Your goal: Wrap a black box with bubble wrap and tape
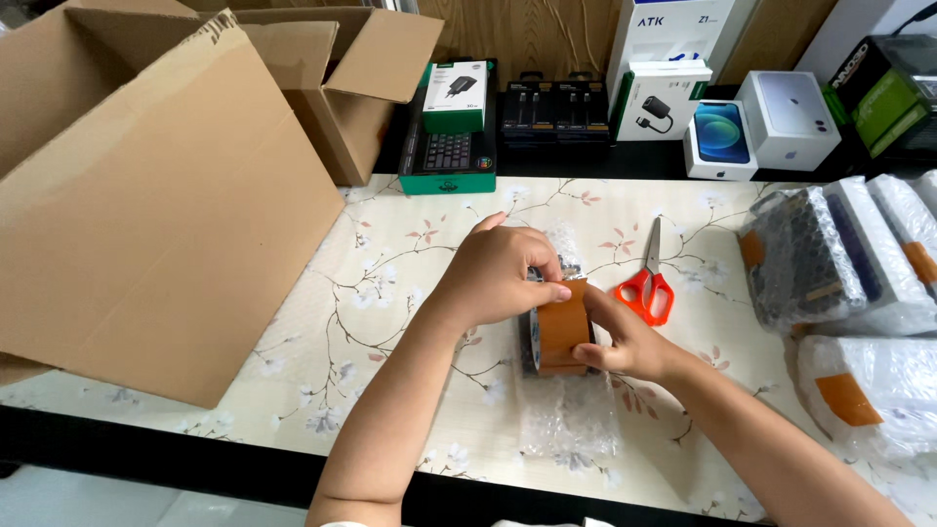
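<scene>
- Big open cardboard box (146, 205) tipped on its side at the table's left edge, well apart from the hands.
- Bubble-wrapped parcels (839, 259) stacked at right.
- Bubble wrap sheet (571, 415) under a small item mid-table.
- Brown tape roll (561, 332) gripped by right hand (625, 342); left hand (498, 278) pinching its strip.
- Orange scissors (646, 291) just beside.
- Taping step likely underway; next, probably pressing flat and cutting.
</scene>
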